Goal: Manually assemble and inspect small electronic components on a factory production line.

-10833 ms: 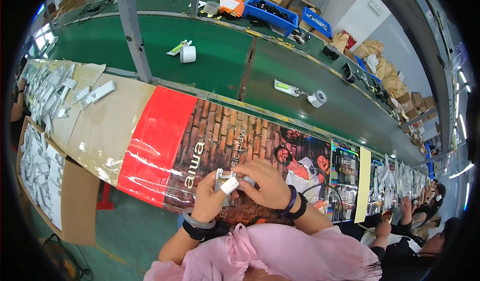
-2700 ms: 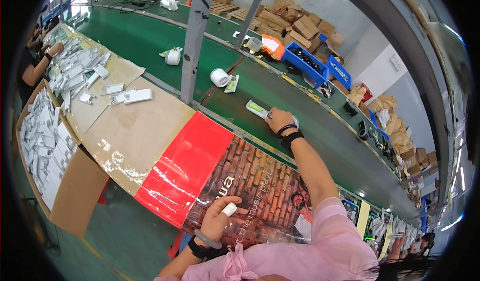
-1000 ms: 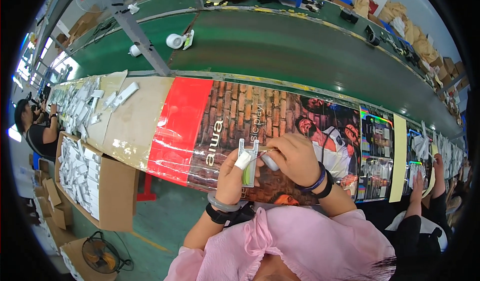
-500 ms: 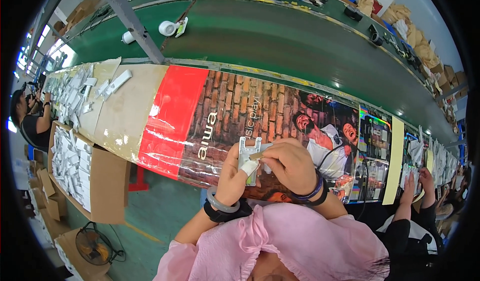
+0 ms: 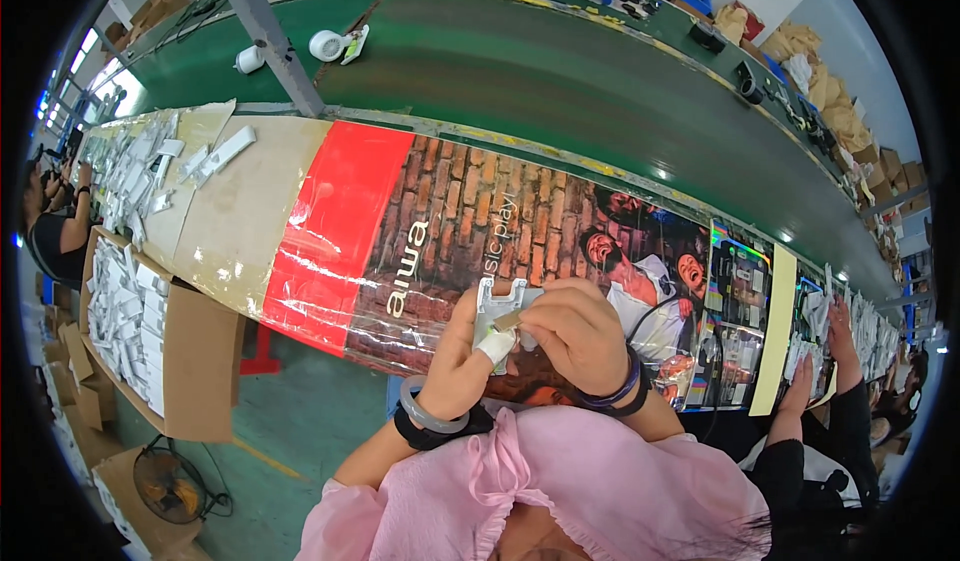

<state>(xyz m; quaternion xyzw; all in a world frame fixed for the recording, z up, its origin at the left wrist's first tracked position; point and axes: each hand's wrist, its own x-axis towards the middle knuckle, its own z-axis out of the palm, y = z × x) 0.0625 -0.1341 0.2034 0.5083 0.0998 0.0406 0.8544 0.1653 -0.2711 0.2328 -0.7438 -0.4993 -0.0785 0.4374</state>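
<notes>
My left hand [image 5: 452, 369] grips a white plastic casing [image 5: 490, 306] with two prongs at its far end, held over the near side of the workbench. A white wrapping [image 5: 497, 345] covers the left thumb, which presses on the casing. My right hand [image 5: 578, 336] is closed in a pinch on a small flat tan piece [image 5: 508, 319], which lies across the casing's inner side. The right fingertips are close against the casing and hide part of it. Whether the tan piece is fastened to the casing, I cannot tell.
A cardboard box [image 5: 200, 361] full of white plastic parts stands left of the bench. Loose white parts [image 5: 140, 171] are heaped on the bench's far left. Beyond runs a green conveyor belt [image 5: 480, 71]. At right, a co-worker's hands [image 5: 800, 386] work beside more white parts.
The casing has tilted in my hands, and its lower end, visible before, is now hidden. The pinch on the tan piece stays. At right, one of the co-worker's hands has reached farther out.
</notes>
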